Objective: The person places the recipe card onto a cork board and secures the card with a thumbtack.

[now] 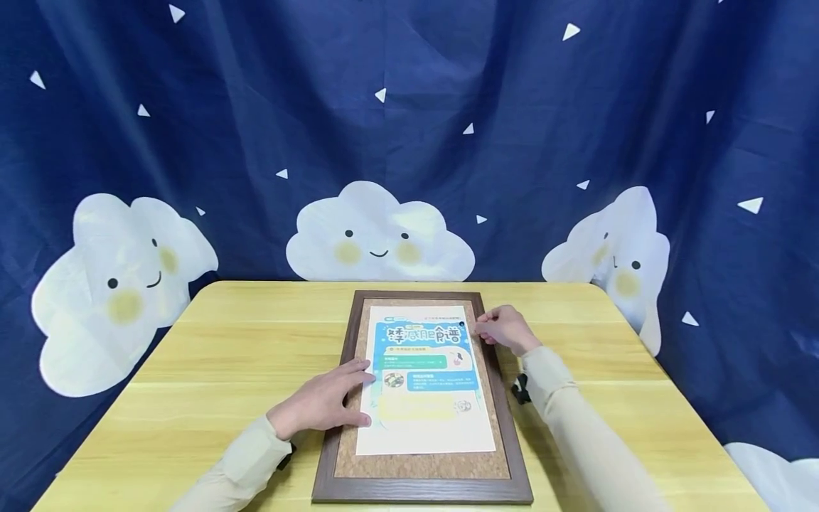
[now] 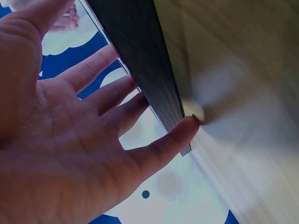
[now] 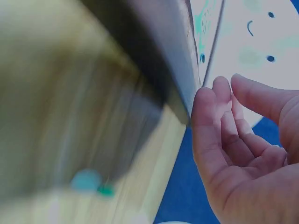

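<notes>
A cork board in a dark brown frame lies on the table, with a printed poster on its cork. A small black pin sits at the poster's upper right corner. My left hand rests over the board's left side, fingers spread, with fingertips on the poster's left edge. In the left wrist view its fingers spread beside the frame edge. Just right of the pin is my right hand, by the frame's right edge. Its fingers are loosely bent, and nothing shows between thumb and fingertips in the right wrist view.
The board stands on a light wooden table with rounded far corners. Behind it hangs a dark blue curtain with smiling white clouds and small white triangles.
</notes>
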`<state>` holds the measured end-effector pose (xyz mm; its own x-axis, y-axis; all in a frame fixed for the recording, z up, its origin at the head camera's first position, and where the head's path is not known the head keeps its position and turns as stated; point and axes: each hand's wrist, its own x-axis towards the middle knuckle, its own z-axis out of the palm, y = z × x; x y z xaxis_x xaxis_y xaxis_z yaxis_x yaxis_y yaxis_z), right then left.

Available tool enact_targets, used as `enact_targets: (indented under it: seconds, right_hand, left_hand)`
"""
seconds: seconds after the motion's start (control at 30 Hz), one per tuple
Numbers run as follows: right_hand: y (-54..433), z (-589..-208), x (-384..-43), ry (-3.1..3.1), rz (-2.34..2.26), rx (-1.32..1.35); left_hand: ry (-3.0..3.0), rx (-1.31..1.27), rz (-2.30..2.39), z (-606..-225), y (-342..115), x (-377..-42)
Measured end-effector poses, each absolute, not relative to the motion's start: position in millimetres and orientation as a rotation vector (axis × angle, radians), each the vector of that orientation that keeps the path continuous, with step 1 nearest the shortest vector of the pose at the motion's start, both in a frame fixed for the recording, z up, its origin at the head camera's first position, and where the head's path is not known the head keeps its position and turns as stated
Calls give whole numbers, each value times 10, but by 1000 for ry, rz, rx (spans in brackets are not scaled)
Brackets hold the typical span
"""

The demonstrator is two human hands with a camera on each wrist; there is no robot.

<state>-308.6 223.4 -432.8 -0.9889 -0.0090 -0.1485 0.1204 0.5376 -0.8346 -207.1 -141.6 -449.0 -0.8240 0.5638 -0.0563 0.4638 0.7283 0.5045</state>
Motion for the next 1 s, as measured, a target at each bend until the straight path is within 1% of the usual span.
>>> enact_targets:
  seconds: [0.23, 0.4, 0.5, 0.73, 1.0]
  right_hand:
    - [2665, -4252, -2604, 2747, -1255, -43]
    - [2883, -4241, -2414, 2957, -938, -214]
    - [2971, -4294, -2364, 3001, -816, -273]
    - [3009, -4418, -2332, 2981, -823, -378]
    - [2987, -4449, -2347, 2991, -808, -376]
  left_hand:
    - [2720, 806, 715, -4475, -1421, -2071]
    - [2722, 827, 720, -4495, -1429, -2073]
    - [2724, 839, 716, -4499, -1425, -2071]
    - [2729, 839, 719, -4480, -1414, -2056]
    - [2714, 819, 736, -4462, -1410, -2043]
